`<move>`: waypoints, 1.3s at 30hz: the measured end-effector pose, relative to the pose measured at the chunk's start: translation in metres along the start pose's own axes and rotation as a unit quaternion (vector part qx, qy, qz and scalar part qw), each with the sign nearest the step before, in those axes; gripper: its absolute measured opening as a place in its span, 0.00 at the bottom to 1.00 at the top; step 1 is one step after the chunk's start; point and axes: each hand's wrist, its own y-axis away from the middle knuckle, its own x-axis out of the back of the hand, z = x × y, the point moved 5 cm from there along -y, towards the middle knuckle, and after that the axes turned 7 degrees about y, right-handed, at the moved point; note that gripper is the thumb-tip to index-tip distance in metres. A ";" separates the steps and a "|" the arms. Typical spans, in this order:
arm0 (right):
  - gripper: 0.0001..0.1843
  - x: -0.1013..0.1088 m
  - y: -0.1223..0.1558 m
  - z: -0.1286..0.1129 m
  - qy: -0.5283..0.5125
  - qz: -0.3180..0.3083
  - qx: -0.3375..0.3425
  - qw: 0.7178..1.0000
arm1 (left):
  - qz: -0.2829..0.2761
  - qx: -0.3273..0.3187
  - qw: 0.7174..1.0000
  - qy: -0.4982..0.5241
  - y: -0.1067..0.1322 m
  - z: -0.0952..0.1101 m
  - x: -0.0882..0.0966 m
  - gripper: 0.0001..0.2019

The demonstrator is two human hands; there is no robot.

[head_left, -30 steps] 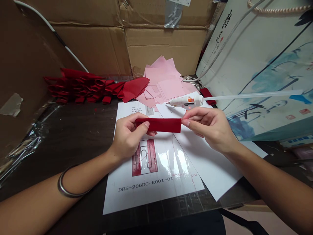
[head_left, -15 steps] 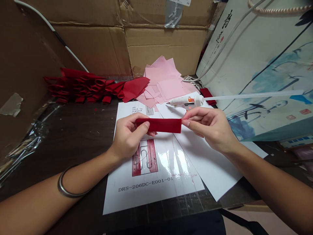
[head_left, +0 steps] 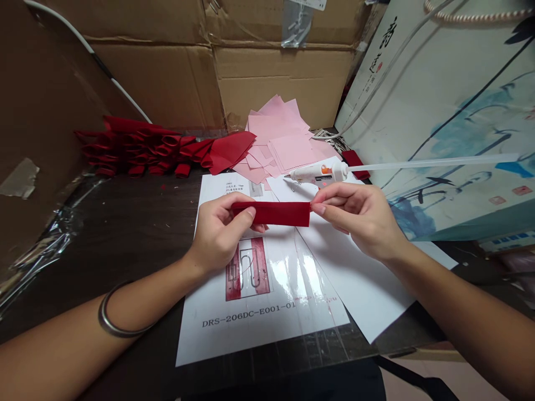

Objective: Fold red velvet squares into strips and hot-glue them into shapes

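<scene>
A folded strip of dark red fabric (head_left: 282, 214) is stretched level between my two hands, above the printed sheet. My left hand (head_left: 223, 228) is closed on its left end, the thumb on the front face and fingers behind. At the right end, the thumb and fingertips of my right hand (head_left: 353, 214) pinch the upper corner. Just beyond the strip lies a white glue gun (head_left: 320, 174) with a long clear glue stick in its back. The printed sheet (head_left: 246, 331), with a picture of a red and pink piece, is under my hands.
Red folded fabric pieces (head_left: 146, 147) are heaped at the back left. Pink squares (head_left: 284, 139) lie in a loose pile at the back middle. Cardboard boxes (head_left: 284, 83) wall the back, and a painted white bag (head_left: 451, 111) stands on the right. A white sheet (head_left: 368, 301) lies beneath my right forearm.
</scene>
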 end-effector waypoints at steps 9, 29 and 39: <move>0.05 0.001 0.003 0.000 0.099 0.013 0.033 0.994 | -0.005 -0.003 1.000 -0.008 0.000 0.000 0.000 0.05; 0.06 0.001 0.004 -0.002 0.106 0.021 0.035 0.994 | 0.006 0.015 0.999 -0.027 0.001 -0.001 0.001 0.05; 0.05 0.001 0.004 -0.002 0.110 0.025 0.037 0.993 | 0.002 0.011 0.999 -0.037 0.001 0.002 0.000 0.05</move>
